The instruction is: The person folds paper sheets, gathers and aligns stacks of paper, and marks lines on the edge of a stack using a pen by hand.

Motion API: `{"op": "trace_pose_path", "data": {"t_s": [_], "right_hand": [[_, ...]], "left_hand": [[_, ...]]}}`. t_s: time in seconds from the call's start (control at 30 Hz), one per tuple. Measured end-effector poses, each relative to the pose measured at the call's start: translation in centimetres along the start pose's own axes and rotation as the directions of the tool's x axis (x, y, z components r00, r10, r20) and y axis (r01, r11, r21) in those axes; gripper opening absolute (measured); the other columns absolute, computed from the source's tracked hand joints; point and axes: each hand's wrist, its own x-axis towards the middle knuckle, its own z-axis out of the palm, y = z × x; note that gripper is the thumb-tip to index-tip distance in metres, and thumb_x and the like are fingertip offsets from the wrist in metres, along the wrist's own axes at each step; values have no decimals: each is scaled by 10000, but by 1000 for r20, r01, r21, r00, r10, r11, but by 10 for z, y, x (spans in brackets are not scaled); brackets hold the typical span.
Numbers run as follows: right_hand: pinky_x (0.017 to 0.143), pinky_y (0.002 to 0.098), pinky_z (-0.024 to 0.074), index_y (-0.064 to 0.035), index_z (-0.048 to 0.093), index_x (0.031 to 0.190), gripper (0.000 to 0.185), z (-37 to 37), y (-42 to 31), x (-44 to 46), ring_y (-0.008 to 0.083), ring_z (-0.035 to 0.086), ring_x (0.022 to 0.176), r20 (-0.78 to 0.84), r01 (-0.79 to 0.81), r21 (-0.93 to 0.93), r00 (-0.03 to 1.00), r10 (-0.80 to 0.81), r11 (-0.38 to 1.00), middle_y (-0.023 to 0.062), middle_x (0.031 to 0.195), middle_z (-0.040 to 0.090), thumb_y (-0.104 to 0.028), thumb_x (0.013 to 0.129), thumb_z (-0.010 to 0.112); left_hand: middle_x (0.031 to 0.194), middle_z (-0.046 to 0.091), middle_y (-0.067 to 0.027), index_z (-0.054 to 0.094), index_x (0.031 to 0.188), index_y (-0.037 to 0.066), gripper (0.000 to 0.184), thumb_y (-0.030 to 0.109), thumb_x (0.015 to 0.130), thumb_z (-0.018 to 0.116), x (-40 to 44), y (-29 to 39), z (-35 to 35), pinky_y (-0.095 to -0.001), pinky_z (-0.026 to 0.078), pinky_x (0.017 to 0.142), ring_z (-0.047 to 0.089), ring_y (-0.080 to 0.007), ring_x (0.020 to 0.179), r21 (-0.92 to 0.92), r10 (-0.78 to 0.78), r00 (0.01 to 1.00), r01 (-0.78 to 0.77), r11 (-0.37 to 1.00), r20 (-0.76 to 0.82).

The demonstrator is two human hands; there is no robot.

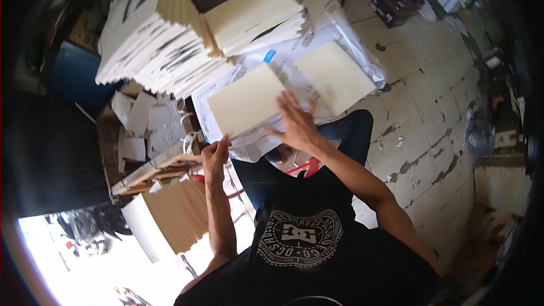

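A cream sheet or booklet [246,99] lies on a white plastic-wrapped surface [260,150] in front of me. At its near left corner my left hand [216,156] has its fingers pinched together on the corner. My right hand [297,122] is spread, its fingertips at the right edge of the same piece. Another cream piece [335,76] lies flat to the right, apart from my hands. Behind stand a tall, wavy-edged stack of booklets [164,39] on the left and a lower stack [255,14] beside it.
Loose white papers [150,116] lie at the left near a wooden shelf edge [153,173]. Below it is another stack of paper [178,215]. A blue container [79,76] is at the far left. Dark boxes [391,3] stand on the tiled floor [422,107] at the back right.
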Motion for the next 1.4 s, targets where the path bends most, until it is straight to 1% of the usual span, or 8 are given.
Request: {"op": "trace_pose_path", "data": {"t_s": [0.17,0.3,0.37,0.5,0.63,0.77,1.07,1.4], "right_hand": [[879,428,492,-51,612,1193,409,11,-59,61,259,665,1007,100,270,205,950,-295,941,166,1087,671,-223,836,713],[541,319,494,-8,627,1071,197,-37,-99,91,194,659,668,-524,362,661,850,59,657,133,832,675,-83,889,641],[630,294,547,16,616,1071,208,-92,-109,86,117,642,703,-123,-119,810,923,365,574,106,804,660,-136,930,625],[590,229,500,22,623,1019,232,-58,-69,75,62,569,680,27,-65,994,931,364,92,12,755,619,-203,965,613],[773,427,491,4,605,1058,398,-61,61,18,332,629,861,-707,-256,200,631,320,946,173,980,652,-270,817,764],[871,493,426,-26,562,1143,505,-54,175,-37,382,546,1030,-681,-689,-43,550,483,723,184,1115,592,-344,792,736],[640,421,491,-13,646,745,82,-66,226,-38,316,634,668,-553,-487,391,554,622,781,146,688,655,-79,770,687],[638,418,478,-18,667,769,156,-125,187,-28,285,614,689,-655,-433,-101,707,268,896,117,753,660,-162,810,713]], "left_hand": [[681,515,30,652,922,-4,390,378,965,589,-29,43,34,-211,263,460,401,-35,531,-362,83,987,-128,923,-136],[1238,481,-110,366,1390,21,647,475,966,547,-47,18,56,-360,429,877,537,-227,1068,-391,102,977,-169,905,-187],[1280,521,-147,425,1316,68,577,503,957,545,-39,-3,61,-433,420,928,538,-300,1128,-432,70,977,-153,889,-201],[720,571,-36,508,868,100,384,467,962,567,-28,21,47,-273,457,622,558,-133,658,-450,228,973,-217,866,-30],[568,481,16,512,705,96,443,459,939,612,8,-7,36,-256,374,452,438,-87,479,-85,105,993,-110,990,-61],[467,431,16,520,695,97,383,367,900,696,97,-111,-24,-270,325,358,400,-104,392,-12,17,997,-16,1000,75],[681,595,-108,552,928,43,304,329,910,653,78,-20,6,-351,485,558,579,-220,594,361,-152,983,181,915,-105],[826,664,-125,542,1238,104,348,268,940,614,36,76,24,-363,521,687,618,-265,681,410,474,872,-389,825,-125]]}}
